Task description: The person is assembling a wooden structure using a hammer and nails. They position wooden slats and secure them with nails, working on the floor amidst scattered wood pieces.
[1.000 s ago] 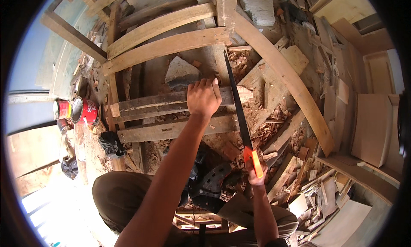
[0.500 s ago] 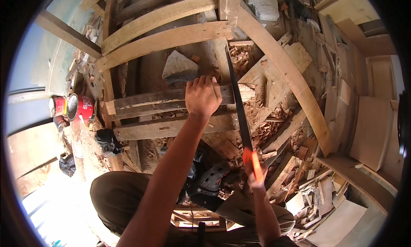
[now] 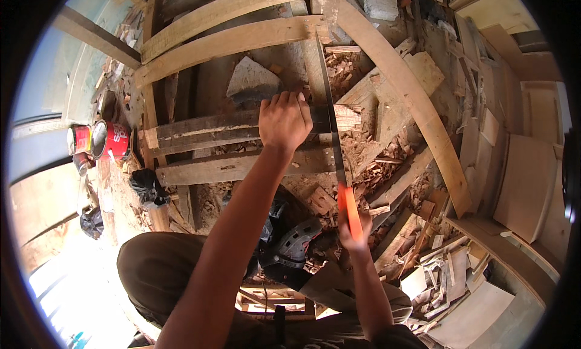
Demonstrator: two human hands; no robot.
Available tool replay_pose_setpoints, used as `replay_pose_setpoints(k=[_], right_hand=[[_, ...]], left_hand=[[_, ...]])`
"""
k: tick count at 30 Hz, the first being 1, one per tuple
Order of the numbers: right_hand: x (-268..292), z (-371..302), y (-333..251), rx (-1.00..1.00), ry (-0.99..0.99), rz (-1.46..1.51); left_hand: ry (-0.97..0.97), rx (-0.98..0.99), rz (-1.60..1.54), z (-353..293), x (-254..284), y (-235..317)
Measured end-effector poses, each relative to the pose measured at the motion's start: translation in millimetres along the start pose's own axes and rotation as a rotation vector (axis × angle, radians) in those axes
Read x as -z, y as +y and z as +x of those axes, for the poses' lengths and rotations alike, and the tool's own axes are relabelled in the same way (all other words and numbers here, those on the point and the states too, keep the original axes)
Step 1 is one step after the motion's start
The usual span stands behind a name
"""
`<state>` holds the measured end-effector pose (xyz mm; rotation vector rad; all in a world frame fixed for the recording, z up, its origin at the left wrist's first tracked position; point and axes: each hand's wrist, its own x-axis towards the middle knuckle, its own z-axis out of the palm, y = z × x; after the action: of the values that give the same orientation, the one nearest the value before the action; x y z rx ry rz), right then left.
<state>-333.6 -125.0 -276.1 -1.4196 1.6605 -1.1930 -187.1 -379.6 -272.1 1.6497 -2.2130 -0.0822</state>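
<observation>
My right hand [image 3: 353, 229] is closed round the orange handle of a handsaw [image 3: 336, 144]. Its long dark blade points away from me and crosses the right part of a dark, weathered wooden beam [image 3: 212, 124]. A pale end of wood [image 3: 347, 117] shows just right of the blade. To the left of the saw, my left hand [image 3: 283, 120] grips the top of the beam, its fingers folded over the far side and partly hidden. A lighter plank [image 3: 242, 168] lies nearer to me, below that beam.
Curved boards [image 3: 230, 45] of a wooden frame span the far side, and another curved board [image 3: 411, 101] runs down the right. A stone block [image 3: 253, 81] lies behind my left hand. Red cans [image 3: 111, 141] stand at left. Offcuts [image 3: 448, 276] and wood chips litter the lower right.
The saw and my right hand have moved forward, away from me. My left hand keeps its grip on the beam. The whole view has shifted slightly.
</observation>
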Motion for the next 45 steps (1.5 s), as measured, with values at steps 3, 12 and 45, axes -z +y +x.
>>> replay_pose_setpoints(k=[3, 12, 45], right_hand=[[-22.2, 57.2, -0.7, -0.091, 0.045, 0.094], [19.3, -55.0, 6.1, 0.064, -0.012, -0.112], [-22.0, 32.5, -4.6, -0.087, 0.273, 0.198]], left_hand=[[0.043, -0.019, -0.003, 4.0, -3.2, -1.2], [-0.051, 0.029, -0.031, -0.6, 2.7, 0.7], [-0.007, -0.007, -0.006, 0.4, -2.8, 0.1]])
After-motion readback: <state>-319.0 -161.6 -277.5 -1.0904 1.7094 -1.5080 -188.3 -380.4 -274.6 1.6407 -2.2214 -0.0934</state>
